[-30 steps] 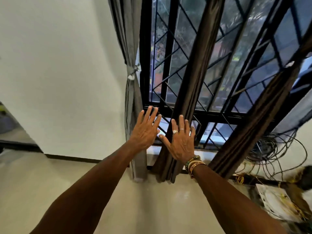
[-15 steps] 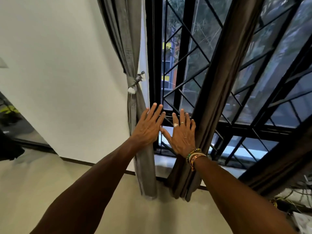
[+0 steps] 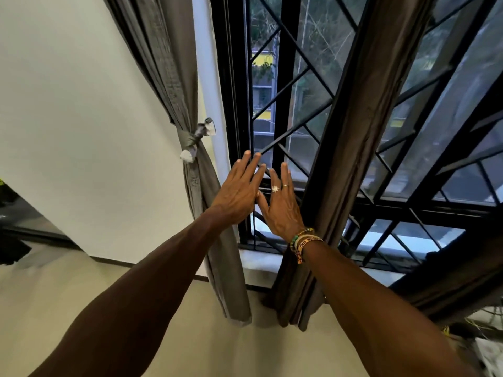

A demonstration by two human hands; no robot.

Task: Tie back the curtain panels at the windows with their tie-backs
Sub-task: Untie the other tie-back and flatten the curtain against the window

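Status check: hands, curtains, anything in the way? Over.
Left hand and right hand open, empty, before the window grille. Grey curtain tied with its tie-back; brown curtain hanging, no tie in view. Nothing blocking it.

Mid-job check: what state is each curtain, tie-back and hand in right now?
Grey curtain panel: gathered at the window's left edge, tied back.
Grey tie-back: knotted around the grey panel.
Brown curtain panel: bunched into a narrow column, hanging loose, no tie-back visible on it.
Left hand: open, fingers straight, holding nothing.
Right hand: open, fingers straight, beside the brown panel, holding nothing.
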